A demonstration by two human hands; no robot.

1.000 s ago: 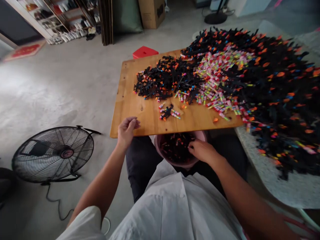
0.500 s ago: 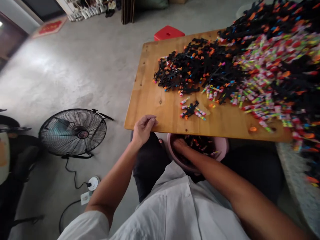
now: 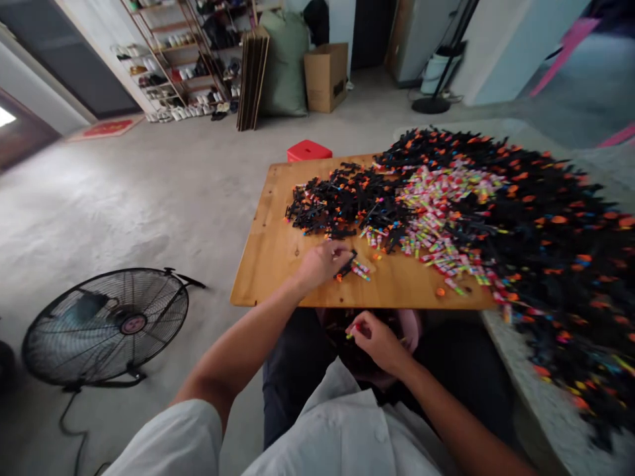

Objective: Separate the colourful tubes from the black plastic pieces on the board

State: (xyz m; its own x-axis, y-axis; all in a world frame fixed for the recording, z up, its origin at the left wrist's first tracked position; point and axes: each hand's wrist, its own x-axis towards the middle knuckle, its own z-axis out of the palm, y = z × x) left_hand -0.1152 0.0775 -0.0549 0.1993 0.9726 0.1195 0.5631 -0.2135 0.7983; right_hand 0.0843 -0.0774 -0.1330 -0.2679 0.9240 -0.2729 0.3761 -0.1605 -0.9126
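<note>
My left hand point(image 3: 320, 263) is over the wooden table top point(image 3: 275, 258), its fingers drawn together above a small black toy gun point(image 3: 346, 266). Whatever may be between those fingertips is hidden. Small printed tubes point(image 3: 360, 270) with yellow-green ends lie beside that gun. Over the pink tub point(image 3: 411, 329) on my lap, my right hand point(image 3: 380, 342) pinches a small tube point(image 3: 353, 330) with a red end and a yellowish end. The tub's contents are dark and partly covered by the hand and table edge.
Heaps of black toy guns point(image 3: 555, 218) with orange bits and a pile of printed tubes point(image 3: 436, 198) cover the table's right side and spill onto a stone surface point(image 3: 528, 370). A floor fan point(image 3: 106, 327) stands left; a red stool point(image 3: 308, 151) is behind the table.
My right hand has risen from inside the tub, now pinching a tube. From the table's front edge, my left hand has moved right to the small toy gun. The view has tilted up.
</note>
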